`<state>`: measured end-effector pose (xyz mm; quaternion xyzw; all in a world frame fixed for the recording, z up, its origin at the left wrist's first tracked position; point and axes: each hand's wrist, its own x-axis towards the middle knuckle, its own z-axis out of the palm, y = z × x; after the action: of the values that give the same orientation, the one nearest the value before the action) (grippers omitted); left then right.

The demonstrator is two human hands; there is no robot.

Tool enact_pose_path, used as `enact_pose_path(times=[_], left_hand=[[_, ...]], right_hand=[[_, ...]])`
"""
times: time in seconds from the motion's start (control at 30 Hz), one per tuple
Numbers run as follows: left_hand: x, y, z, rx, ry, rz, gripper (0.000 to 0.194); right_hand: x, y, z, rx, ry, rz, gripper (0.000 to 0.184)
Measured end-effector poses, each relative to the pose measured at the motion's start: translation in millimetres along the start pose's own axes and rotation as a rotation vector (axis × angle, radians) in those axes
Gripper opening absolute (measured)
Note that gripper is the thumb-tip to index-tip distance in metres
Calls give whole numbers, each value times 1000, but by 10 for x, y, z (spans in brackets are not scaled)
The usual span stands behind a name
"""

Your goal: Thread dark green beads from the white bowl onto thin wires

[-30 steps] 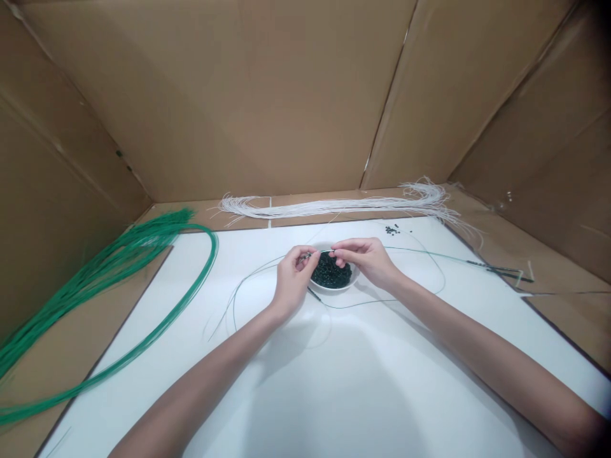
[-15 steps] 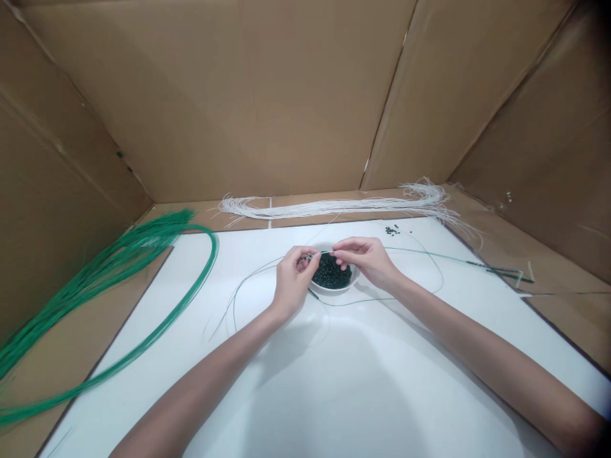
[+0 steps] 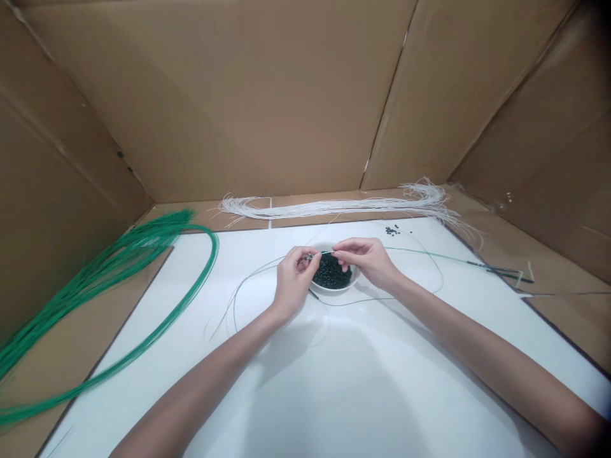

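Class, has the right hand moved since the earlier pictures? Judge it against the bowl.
Yes, slightly: the right hand has shifted rightward against the white bowl.

Hands: two, left hand [image 3: 293, 280] and right hand [image 3: 367, 261]. One thin green wire [image 3: 429, 254] between them. One white bowl [image 3: 330, 290]; dark beads [image 3: 331, 273] inside, too many to count. One loose bead cluster [image 3: 392, 230], small. Bundles: two, white cord bundle [image 3: 334, 207] and green wire bundle [image 3: 95, 273] — strands uncountable. One white board [image 3: 382, 356].

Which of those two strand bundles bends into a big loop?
The green bundle on the left; the white bundle lies nearly straight along the far side.
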<state>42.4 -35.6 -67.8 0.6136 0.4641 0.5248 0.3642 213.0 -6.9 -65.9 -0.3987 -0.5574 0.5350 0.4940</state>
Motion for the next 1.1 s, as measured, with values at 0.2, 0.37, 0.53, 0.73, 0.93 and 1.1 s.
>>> enact_pose_path(times=[0.2, 0.37, 0.53, 0.73, 0.93, 1.1], left_hand=[[-1, 2, -9, 17, -6, 28, 17], [-5, 22, -16, 87, -13, 75, 15], [-5, 17, -22, 142, -15, 107, 14], [-3, -5, -21, 122, -24, 109, 15], [-4, -15, -12, 80, -19, 95, 17], [-11, -22, -5, 67, -33, 99, 17]], right_hand=[[-5, -19, 18, 14, -14, -15, 19], [-12, -9, 17, 31, -30, -9, 18], [-1, -8, 13, 1, -10, -8, 18], [6, 0, 3, -45, -2, 11, 22], [-29, -69, 39, -76, -22, 45, 24], [-35, -116, 69, -73, -32, 59, 22]])
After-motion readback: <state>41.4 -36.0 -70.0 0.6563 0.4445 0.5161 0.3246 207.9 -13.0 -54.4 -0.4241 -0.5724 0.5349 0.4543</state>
